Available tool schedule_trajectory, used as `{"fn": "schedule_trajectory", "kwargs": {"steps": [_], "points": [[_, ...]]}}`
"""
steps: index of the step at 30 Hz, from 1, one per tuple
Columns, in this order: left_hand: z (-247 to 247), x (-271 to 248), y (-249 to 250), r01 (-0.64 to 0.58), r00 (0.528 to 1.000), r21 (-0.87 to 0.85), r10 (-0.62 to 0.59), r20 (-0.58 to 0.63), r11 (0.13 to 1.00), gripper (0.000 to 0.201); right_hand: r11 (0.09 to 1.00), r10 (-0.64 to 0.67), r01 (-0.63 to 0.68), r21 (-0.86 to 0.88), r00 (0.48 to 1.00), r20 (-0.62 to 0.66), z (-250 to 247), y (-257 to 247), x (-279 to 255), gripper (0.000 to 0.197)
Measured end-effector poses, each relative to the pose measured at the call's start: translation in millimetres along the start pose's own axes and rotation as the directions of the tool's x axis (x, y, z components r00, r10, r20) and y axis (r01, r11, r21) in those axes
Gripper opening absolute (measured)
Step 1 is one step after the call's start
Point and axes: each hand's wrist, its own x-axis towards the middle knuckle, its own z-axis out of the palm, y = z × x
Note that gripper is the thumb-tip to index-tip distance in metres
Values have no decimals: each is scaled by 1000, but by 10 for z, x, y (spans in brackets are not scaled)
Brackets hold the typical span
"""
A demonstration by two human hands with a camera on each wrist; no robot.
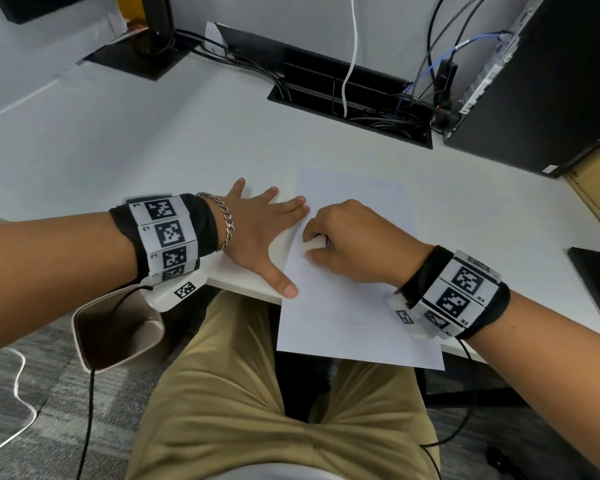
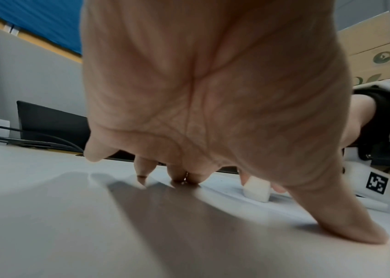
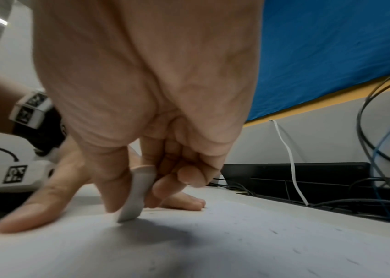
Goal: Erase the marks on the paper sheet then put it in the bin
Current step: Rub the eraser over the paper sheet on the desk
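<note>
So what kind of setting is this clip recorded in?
Most likely an office workstation: a white desk with a black recessed cable tray full of cords, a black desktop computer tower at its right end, and a beige waste bin on grey carpet beside the seated person.

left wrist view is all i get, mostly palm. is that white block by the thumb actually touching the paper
Observer: Yes. In the right wrist view the eraser stands tilted, its lower corner on the paper sheet.
Operator: who holds it
Observer: The right hand pinches it between thumb and fingers.
Operator: is there a bin anywhere
Observer: The head view shows a beige bin on the floor below the desk edge, under the left hand wrist.
Operator: does the sheet lie fully on the desk
Observer: No, its near edge overhangs the desk above the lap.
</note>
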Motion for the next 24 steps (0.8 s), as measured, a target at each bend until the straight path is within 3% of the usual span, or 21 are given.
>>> {"fn": "schedule_trajectory", "kwargs": {"steps": [2, 7, 12, 17, 22, 24], "points": [[4, -12, 4, 7, 1000, -1, -7, -1, 1000, 148, 999, -44, 43, 15, 998, 35, -42, -12, -13, 33], [0, -22, 1, 10, 1000, -18, -9, 16, 1000, 148, 999, 22, -21, 32, 999, -36, -74, 43, 117, 34], [6, -19, -6, 17, 1000, -12, -17, 23, 1000, 149, 995, -75, 71, 67, 995, 62, -66, -76, -5, 27], [10, -29, 3, 18, 999, -39, -17, 29, 999, 152, 997, 6, -3, 74, 999, -40, -80, 23, 114, 30], [4, -22, 10, 29, 999, -22, -28, 43, 999, 153, 992, -120, 117, 44, 990, 79, -39, -119, -55, 25], [3, -26, 14, 29, 999, -32, -27, 44, 999, 153, 992, -123, 121, 33, 990, 62, -72, -108, -25, 25]]}}
